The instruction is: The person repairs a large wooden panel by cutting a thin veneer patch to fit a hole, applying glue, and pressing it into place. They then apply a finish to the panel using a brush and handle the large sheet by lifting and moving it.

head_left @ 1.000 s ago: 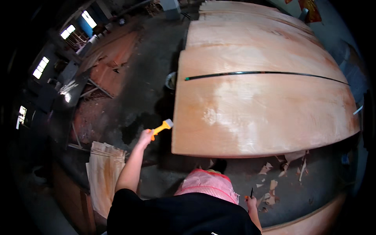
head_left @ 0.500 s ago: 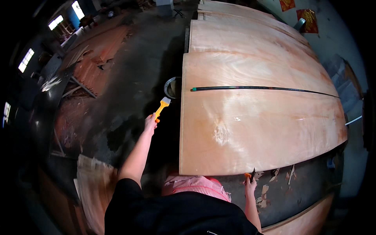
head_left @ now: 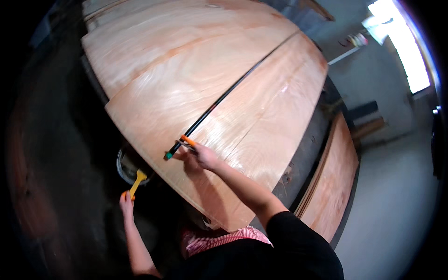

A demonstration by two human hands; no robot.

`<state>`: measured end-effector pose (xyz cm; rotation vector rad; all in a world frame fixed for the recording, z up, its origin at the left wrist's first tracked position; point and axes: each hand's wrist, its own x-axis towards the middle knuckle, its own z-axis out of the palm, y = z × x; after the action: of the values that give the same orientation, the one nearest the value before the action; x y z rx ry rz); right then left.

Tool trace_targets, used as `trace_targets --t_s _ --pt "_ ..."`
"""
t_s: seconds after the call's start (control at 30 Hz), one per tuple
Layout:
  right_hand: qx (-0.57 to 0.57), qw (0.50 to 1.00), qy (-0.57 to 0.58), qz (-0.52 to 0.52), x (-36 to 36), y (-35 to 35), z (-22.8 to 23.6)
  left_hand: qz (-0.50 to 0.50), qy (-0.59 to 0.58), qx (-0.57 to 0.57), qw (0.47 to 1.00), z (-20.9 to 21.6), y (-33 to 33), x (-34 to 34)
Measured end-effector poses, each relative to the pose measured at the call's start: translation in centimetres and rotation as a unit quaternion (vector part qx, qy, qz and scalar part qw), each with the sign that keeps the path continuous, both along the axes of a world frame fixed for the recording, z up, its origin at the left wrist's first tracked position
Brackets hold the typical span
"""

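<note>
Clamped with the fingers of the left hand (head_left: 126, 203) around the orange-ended handle of a yellow tool (head_left: 136, 184), smooth and plastic-looking, narrow along the grip and flaring to a broad, flat head. Held just outside the left edge of the pale plywood sheet (head_left: 261, 140), with the head at the rim of a round bucket (head_left: 119, 164); cannot tell whether touching it. Closed likewise, with the fingers of the right hand (head_left: 205, 156), on an orange-and-dark implement (head_left: 188, 140), too small and blurred to identify, over the near-left part of the sheet, right by a black rod (head_left: 224, 95); cannot tell about contact there.

Extended forward from below with the left forearm, nearly straight and well clear of the sheet's left edge. Angled forward and leftward with the right forearm across the sheet's near corner, above a soft shadow on the grain.

Pointing forward and slightly right along the yellow tool's long axis, head foremost, toward the bucket. Slanting forward and leftward with the implement's orange part. Laid diagonally over the sheet with the slender, glossy rod, from a green end cap (head_left: 168, 155) near the left edge to the far right edge. Swirled and pinkish-tan in the sheet's glossy grain. Bordered beyond the sheet's right edge by stacked boards (head_left: 331, 177).
</note>
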<state>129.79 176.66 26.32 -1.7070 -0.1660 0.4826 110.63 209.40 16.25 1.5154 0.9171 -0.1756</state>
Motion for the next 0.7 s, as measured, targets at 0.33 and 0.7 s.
trace_targets --t_s 0.33,0.7 --pt "-0.128 0.985 -0.110 -0.021 1.6 3.9 0.6 -0.046 -0.190 0.320 0.927 5.2 -0.9 4.0" --pt "-0.223 0.934 -0.177 0.215 -2.5 8.6 5.6 -0.385 -0.102 0.122 0.909 11.3 -9.8 8.5"
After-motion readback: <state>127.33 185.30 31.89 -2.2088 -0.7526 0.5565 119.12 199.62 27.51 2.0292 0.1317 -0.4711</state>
